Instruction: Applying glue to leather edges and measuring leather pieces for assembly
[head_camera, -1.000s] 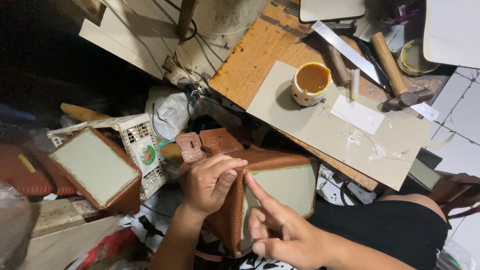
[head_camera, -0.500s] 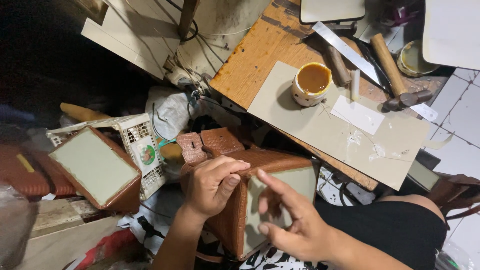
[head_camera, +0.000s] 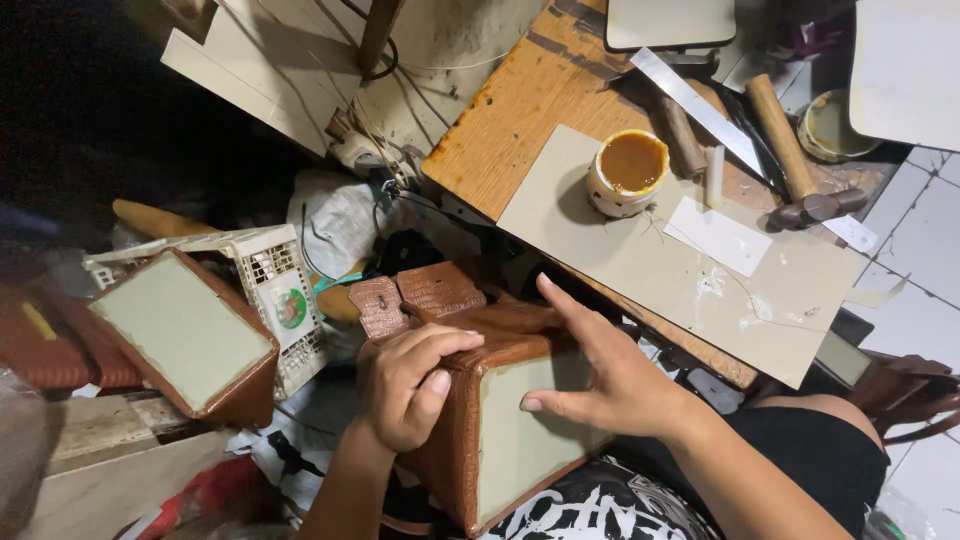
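Brown textured leather wraps the box-shaped bag (head_camera: 500, 420) on my lap, its pale green-grey bottom panel turned up. My left hand (head_camera: 405, 385) curls closed over its near corner, thumb pressing the leather edge. My right hand (head_camera: 610, 375) lies open and flat on the panel, fingers spread. Beyond, on the wooden table (head_camera: 510, 130), a small white pot (head_camera: 627, 172) holds amber-brown stuff, probably glue. A hammer (head_camera: 795, 160) lies farther right.
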